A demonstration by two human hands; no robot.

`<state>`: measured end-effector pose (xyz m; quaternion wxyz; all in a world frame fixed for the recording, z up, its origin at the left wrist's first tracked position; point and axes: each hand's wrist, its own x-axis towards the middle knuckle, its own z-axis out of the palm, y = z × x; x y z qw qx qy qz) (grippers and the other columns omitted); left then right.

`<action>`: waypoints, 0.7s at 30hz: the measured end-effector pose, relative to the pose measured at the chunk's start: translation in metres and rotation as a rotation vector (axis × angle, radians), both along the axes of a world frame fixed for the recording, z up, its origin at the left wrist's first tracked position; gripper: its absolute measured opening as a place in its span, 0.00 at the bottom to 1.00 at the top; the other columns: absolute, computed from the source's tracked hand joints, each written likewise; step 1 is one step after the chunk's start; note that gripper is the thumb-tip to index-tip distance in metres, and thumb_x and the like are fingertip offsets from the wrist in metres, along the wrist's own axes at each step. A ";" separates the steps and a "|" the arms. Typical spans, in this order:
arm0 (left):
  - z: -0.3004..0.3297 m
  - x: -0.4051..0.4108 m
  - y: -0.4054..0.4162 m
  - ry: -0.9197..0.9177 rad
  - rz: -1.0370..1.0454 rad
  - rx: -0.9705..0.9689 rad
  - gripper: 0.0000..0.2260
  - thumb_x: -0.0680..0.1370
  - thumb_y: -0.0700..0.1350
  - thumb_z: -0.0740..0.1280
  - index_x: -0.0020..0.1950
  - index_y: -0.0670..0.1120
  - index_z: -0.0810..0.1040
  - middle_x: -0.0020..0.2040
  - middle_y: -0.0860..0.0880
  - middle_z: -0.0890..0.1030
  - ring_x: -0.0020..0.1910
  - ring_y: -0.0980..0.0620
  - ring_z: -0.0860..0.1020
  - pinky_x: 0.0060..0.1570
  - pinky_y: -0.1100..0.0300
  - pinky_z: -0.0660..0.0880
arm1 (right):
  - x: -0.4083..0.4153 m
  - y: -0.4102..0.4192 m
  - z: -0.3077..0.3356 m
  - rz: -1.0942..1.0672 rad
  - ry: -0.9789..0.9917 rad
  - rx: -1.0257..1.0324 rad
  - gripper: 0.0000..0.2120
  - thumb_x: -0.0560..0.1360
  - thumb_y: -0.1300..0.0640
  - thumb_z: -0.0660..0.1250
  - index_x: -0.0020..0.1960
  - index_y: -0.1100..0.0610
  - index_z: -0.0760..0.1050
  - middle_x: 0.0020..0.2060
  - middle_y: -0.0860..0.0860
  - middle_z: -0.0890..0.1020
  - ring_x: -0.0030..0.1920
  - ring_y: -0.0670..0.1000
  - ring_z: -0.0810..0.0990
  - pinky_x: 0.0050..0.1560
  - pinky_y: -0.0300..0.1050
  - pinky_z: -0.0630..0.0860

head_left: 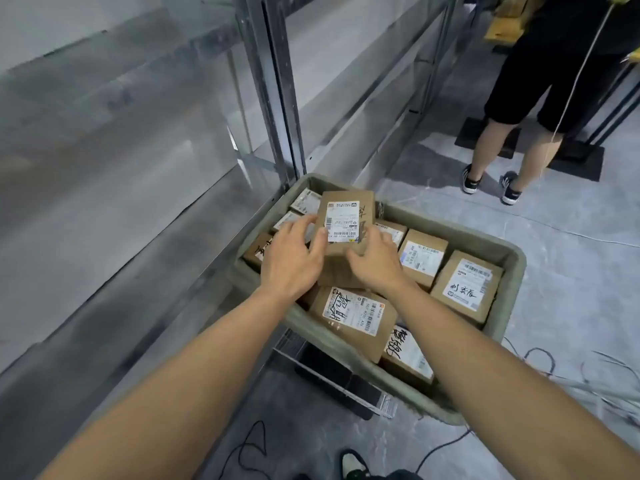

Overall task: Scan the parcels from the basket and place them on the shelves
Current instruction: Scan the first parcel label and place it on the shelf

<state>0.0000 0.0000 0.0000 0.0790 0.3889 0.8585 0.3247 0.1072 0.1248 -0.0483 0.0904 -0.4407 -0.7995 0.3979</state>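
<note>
A grey-green plastic basket (512,271) stands on the floor beside the shelving, filled with several brown cardboard parcels with white labels. Both hands hold one small brown parcel (346,216) above the others, its white barcode label facing up. My left hand (294,261) grips its left side, fingers curled over the top edge. My right hand (375,259) grips its right side, thumb near the label. Another labelled parcel (353,317) lies just below my wrists. No scanner is visible.
Grey metal shelves (121,168) with a steel upright (277,81) run along the left. Another person in black shorts (519,98) stands at the back right. Cables (540,358) lie on the floor right of the basket. A wire rack sits under the basket.
</note>
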 end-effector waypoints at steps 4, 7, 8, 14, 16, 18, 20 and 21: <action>-0.011 -0.020 0.009 -0.042 -0.007 -0.015 0.20 0.84 0.58 0.58 0.74 0.55 0.72 0.71 0.52 0.76 0.70 0.51 0.73 0.66 0.53 0.70 | -0.018 0.009 -0.013 -0.133 -0.041 -0.049 0.35 0.76 0.39 0.67 0.75 0.54 0.61 0.68 0.57 0.72 0.68 0.61 0.72 0.67 0.57 0.71; -0.021 -0.036 0.018 -0.065 -0.030 -0.013 0.20 0.84 0.58 0.59 0.74 0.54 0.72 0.71 0.51 0.76 0.70 0.50 0.74 0.65 0.52 0.71 | -0.033 0.016 -0.023 -0.232 -0.060 -0.155 0.40 0.73 0.34 0.68 0.73 0.60 0.63 0.66 0.57 0.77 0.64 0.61 0.76 0.63 0.54 0.75; -0.022 -0.041 0.020 -0.083 -0.031 -0.003 0.20 0.84 0.58 0.59 0.74 0.53 0.72 0.71 0.51 0.76 0.69 0.50 0.74 0.65 0.52 0.71 | -0.036 0.018 -0.024 -0.263 -0.056 -0.206 0.40 0.74 0.34 0.69 0.72 0.61 0.64 0.65 0.57 0.78 0.64 0.61 0.77 0.61 0.51 0.75; -0.037 -0.073 0.032 -0.171 -0.047 0.021 0.22 0.83 0.59 0.61 0.75 0.51 0.71 0.71 0.50 0.77 0.68 0.49 0.75 0.65 0.50 0.73 | -0.051 0.021 -0.043 -0.412 0.147 -0.408 0.27 0.72 0.37 0.75 0.64 0.52 0.79 0.56 0.48 0.84 0.55 0.51 0.81 0.58 0.45 0.76; -0.041 -0.080 0.035 -0.180 -0.051 0.016 0.22 0.83 0.58 0.61 0.74 0.50 0.72 0.70 0.49 0.77 0.67 0.48 0.76 0.63 0.52 0.73 | -0.055 0.020 -0.049 -0.415 0.189 -0.407 0.23 0.74 0.40 0.74 0.63 0.51 0.80 0.55 0.47 0.85 0.55 0.50 0.82 0.60 0.46 0.77; -0.045 -0.084 0.039 -0.187 -0.049 0.003 0.22 0.83 0.58 0.61 0.74 0.48 0.72 0.69 0.49 0.77 0.66 0.48 0.76 0.60 0.53 0.73 | -0.057 0.022 -0.053 -0.427 0.210 -0.418 0.22 0.73 0.40 0.75 0.63 0.51 0.81 0.54 0.46 0.85 0.55 0.50 0.82 0.62 0.48 0.78; -0.048 -0.089 0.041 -0.201 -0.052 -0.014 0.23 0.84 0.58 0.61 0.75 0.48 0.71 0.71 0.49 0.77 0.67 0.49 0.76 0.62 0.52 0.73 | -0.057 0.023 -0.056 -0.445 0.226 -0.436 0.23 0.72 0.40 0.76 0.61 0.51 0.81 0.53 0.46 0.85 0.54 0.49 0.82 0.62 0.50 0.79; -0.049 -0.092 0.042 -0.204 -0.048 -0.022 0.23 0.84 0.58 0.61 0.75 0.48 0.70 0.71 0.49 0.76 0.67 0.48 0.76 0.63 0.51 0.74 | -0.057 0.024 -0.057 -0.449 0.234 -0.441 0.22 0.72 0.41 0.76 0.61 0.51 0.81 0.53 0.46 0.85 0.54 0.49 0.82 0.62 0.50 0.79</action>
